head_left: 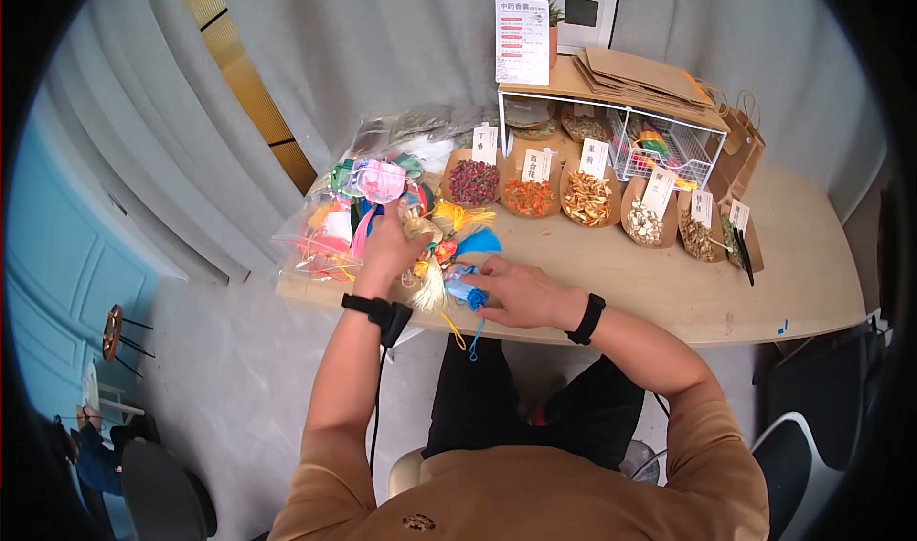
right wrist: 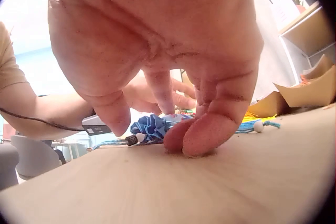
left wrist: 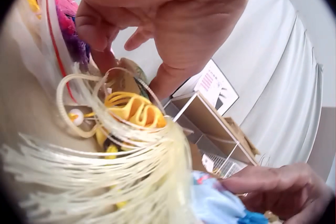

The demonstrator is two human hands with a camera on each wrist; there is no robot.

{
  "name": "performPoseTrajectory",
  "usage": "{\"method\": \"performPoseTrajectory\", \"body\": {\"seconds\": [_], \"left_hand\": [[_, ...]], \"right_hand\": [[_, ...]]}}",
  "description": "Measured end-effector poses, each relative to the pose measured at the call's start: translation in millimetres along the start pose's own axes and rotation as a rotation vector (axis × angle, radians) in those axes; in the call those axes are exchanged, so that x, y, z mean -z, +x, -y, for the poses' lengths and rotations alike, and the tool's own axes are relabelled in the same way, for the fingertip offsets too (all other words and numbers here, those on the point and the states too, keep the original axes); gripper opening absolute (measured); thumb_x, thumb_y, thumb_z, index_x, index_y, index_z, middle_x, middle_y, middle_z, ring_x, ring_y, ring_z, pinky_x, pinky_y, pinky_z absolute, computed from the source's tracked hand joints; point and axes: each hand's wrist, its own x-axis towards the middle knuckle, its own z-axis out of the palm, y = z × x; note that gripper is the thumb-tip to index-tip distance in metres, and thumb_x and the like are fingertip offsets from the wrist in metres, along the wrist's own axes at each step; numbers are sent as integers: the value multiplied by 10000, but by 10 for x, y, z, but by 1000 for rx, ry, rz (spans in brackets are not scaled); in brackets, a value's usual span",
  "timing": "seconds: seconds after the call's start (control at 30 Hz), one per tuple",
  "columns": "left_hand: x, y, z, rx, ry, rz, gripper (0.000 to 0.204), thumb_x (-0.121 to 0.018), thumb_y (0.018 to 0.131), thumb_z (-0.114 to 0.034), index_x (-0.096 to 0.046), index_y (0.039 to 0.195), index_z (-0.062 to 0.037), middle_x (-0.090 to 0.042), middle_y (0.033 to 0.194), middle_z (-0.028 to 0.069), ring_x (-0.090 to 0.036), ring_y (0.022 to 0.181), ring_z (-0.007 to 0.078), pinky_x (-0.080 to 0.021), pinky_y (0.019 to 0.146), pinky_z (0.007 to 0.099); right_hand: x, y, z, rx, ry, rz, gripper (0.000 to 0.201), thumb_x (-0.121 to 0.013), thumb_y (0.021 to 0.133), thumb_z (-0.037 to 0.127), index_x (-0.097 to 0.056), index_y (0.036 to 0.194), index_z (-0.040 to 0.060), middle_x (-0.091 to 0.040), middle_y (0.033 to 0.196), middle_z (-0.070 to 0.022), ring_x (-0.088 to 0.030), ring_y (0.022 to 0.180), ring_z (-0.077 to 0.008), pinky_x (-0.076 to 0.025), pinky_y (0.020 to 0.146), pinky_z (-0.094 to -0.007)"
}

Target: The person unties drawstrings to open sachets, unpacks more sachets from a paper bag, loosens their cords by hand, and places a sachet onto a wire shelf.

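Curling my right hand [head_left: 525,296] around the blue pouch [head_left: 458,281], I see its long axis slant, ruffled end [head_left: 476,298] toward the thumb [right wrist: 114,116]; my left hand's [head_left: 390,247] fingers are apart.

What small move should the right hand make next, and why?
Probably closing the right hand's thumb and fingers gently on the light-blue sachet: they look spread beside its blue rosette, with fingertips down on the tabletop, so little reaching seems needed.
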Motion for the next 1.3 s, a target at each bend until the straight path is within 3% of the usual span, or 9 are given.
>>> {"method": "performPoseTrajectory", "body": {"seconds": [0.03,0.33,0.37,0.57,0.63,0.77,0.87,1.07,1.3], "left_hand": [[-21,30,3,52,-71,115,723,-756,693,-278,-420,1266,9,-558,1120,270,-558,1054,403,-470,870,445],[-207,156,-58,-89,-100,22,576,-804,577,-121,-462,1024,2,-562,987,237,-571,930,413,-484,797,418],[-209,180,-70,-56,-127,58,543,-798,580,-139,-448,977,-15,-551,965,202,-552,930,329,-458,793,374],[-250,261,-82,-17,-203,27,568,-789,569,-94,-462,1024,2,-573,971,203,-577,919,340,-472,796,375],[-265,279,-46,14,-189,-3,579,-771,573,-60,-469,1060,18,-586,990,197,-597,912,331,-487,797,359],[-145,277,-86,11,-440,-212,514,-711,628,-13,-452,1071,12,-582,978,146,-605,855,217,-502,751,314],[36,259,-295,-103,-728,-275,516,-661,652,50,-422,1107,9,-566,1007,135,-603,863,198,-510,765,299],[277,-101,-1240,-390,-1068,-83,532,-527,673,155,-382,1161,0,-536,1128,125,-563,1054,184,-454,903,283],[-249,-62,-1719,-517,-1277,294,578,-534,658,161,-365,1181,-19,-480,1156,92,-499,1131,174,-420,947,289]], "right_hand": [[-12,-23,-14,5,6,-4,527,-657,826,280,-489,1305,135,-522,1135,-161,-574,1010,-342,-485,860,-424],[132,-313,-213,-93,12,-12,510,-673,802,274,-549,1229,25,-508,1234,-156,-582,1016,-335,-464,904,-394],[168,-327,-225,-94,5,-21,510,-673,802,274,-549,1229,25,-508,1234,-156,-582,1016,-335,-464,904,-394],[302,-386,-384,-131,74,-72,421,-690,780,303,-645,1075,6,-596,1133,-170,-556,1068,-349,-446,931,-391],[416,-395,-441,-134,111,-133,363,-712,778,227,-650,1055,1,-667,940,-108,-650,768,-244,-523,709,-324],[561,-407,-632,-267,388,-248,236,-686,788,203,-685,933,17,-678,800,-79,-647,713,-215,-517,659,-294],[657,-390,-769,-445,806,-355,169,-656,815,138,-675,935,21,-660,736,-33,-594,575,-96,-474,514,-216],[811,-351,-1032,-98,1438,-326,243,-644,882,191,-618,1003,-18,-643,809,-41,-583,575,-87,-481,491,-218],[783,-398,-1260,99,1604,-307,334,-551,923,283,-556,1049,-26,-613,837,-82,-587,627,-122,-497,530,-225]]}}
